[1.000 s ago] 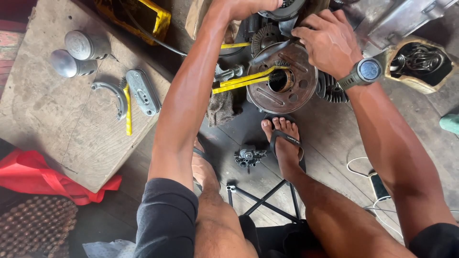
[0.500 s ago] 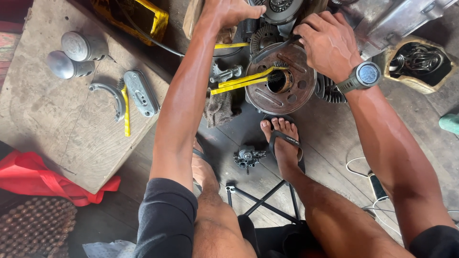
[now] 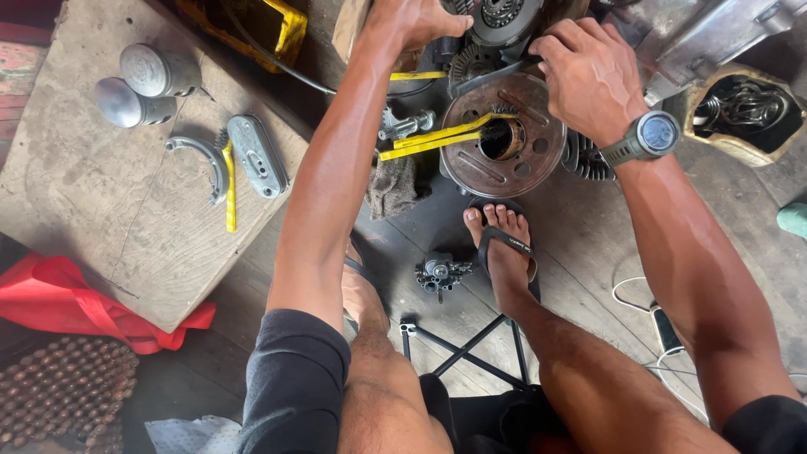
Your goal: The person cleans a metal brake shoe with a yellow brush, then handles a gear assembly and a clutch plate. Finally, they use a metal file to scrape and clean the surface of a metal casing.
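Gripping the engine [image 3: 504,34] at the top, the left hand [image 3: 416,21] and right hand [image 3: 588,76] close on it above the round cover [image 3: 503,139]; it looks heavy, rigid, oily—best held by solid edges.

Repair workshop, engine parts [image 3: 503,139], worn wooden workboard [image 3: 101,227]

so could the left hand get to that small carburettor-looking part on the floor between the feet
Probably yes. The small metal part lies in the open on the wooden floor between the two feet, nothing on top of it. The left hand is up on the engine now, so that arm would have to draw back and down.
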